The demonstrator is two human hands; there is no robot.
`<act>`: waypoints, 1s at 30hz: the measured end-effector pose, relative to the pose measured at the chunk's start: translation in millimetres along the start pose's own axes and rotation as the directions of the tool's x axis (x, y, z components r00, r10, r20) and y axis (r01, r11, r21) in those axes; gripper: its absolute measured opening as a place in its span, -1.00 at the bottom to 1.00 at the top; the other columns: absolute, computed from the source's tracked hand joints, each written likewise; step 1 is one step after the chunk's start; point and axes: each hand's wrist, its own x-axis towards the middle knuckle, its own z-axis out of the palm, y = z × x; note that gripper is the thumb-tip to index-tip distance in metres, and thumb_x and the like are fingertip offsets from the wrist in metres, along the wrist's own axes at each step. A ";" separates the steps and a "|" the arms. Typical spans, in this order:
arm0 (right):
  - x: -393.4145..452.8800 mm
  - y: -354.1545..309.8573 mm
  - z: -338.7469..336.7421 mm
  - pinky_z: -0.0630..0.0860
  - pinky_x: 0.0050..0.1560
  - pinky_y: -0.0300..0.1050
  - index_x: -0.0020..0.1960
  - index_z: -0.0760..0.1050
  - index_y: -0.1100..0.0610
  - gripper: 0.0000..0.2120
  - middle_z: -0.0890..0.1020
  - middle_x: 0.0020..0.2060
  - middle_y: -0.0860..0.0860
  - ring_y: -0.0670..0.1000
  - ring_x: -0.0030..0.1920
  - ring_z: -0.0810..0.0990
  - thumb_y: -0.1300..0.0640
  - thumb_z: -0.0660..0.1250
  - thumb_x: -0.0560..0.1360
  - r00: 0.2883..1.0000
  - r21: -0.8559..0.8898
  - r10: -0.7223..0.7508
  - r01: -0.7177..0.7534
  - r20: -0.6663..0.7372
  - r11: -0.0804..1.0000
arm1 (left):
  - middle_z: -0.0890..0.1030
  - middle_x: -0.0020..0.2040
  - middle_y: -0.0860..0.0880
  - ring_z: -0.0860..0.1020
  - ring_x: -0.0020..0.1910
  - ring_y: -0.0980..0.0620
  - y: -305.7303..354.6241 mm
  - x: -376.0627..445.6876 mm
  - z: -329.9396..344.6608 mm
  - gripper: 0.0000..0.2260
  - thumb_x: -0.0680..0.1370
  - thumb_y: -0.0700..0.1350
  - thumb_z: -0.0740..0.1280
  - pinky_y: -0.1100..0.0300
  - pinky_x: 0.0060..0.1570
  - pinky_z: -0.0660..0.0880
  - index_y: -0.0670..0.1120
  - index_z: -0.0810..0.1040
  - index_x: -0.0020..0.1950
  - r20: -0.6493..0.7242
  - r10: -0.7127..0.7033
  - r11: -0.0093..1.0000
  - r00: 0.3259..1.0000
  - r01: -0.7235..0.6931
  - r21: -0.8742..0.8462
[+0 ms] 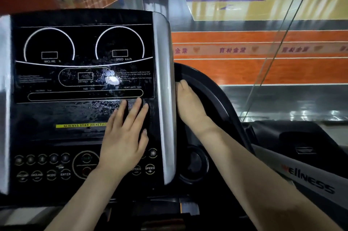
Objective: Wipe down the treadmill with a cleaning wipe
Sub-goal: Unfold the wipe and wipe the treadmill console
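Note:
The treadmill console (81, 80) fills the left half of the view: a black panel with dials, a button row and silver side trims (163, 89). Wet streaks and droplets cover its middle. My left hand (124, 136) lies flat on the panel's lower right, fingers slightly apart, pressing a dark cleaning wipe (148, 118) that shows only as a dark patch between and beside the fingers. My right hand (188, 102) is curled around the console's right edge, behind the silver trim and in front of the curved black handlebar (212, 95).
A grey side rail marked "wellness" (308, 181) runs down at the right. A round black cup holder (194, 163) sits beside the console. Beyond a glass pane lie an orange running track (263, 72) and a basketball court.

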 end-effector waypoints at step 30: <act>-7.0 19.1 -36.3 0.31 -0.28 -0.08 -0.06 0.62 0.27 -0.84 0.59 -0.05 0.12 0.15 -0.04 0.55 0.34 0.41 0.36 0.813 -0.509 -0.291 0.553 0.505 0.659 | 0.07 0.62 0.08 -0.08 0.61 -0.02 0.0 -2.4 -4.5 -0.44 0.59 0.05 0.03 -0.08 0.54 -0.03 0.03 0.14 0.61 0.019 -0.037 0.995 0.999 0.038 -0.095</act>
